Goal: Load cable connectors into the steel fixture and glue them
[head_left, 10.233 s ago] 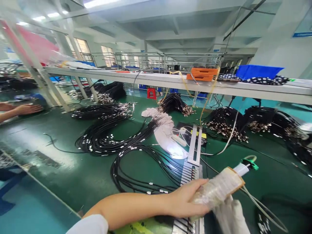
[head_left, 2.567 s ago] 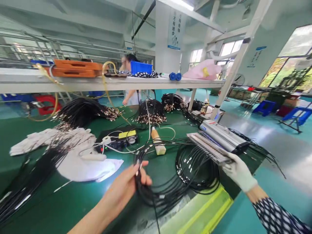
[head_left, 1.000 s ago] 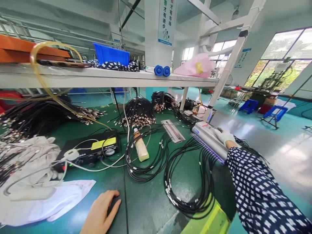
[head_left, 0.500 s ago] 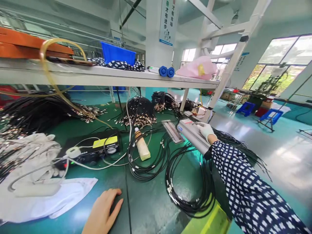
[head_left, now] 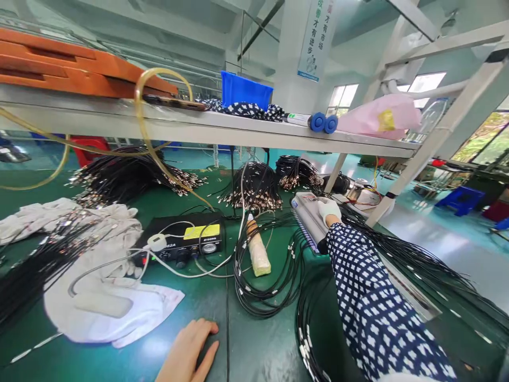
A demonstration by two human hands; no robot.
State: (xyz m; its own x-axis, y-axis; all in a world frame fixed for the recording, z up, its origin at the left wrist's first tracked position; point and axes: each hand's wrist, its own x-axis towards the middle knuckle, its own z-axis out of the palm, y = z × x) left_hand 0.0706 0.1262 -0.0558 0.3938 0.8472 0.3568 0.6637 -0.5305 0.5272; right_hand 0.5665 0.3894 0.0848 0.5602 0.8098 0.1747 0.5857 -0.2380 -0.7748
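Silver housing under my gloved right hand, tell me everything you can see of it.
The silver housing is long and boxy, metallic-looking, with a blue mark at its far end, a dark near end and a purplish strip along its lower left edge. It slants over the bench, black cables on both sides. Your right hand is on top, hiding part; whether the base rests flat is unclear.

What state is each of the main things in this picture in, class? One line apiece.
Left hand: bare, loosely curled, holding nothing
Right hand: gloved, on the silver case
Silver case: under that hand
Black box: wired up
Wrapped tube: lying down
White cloth: spread, creased
Orange trays: stacked
Blue bin: upright
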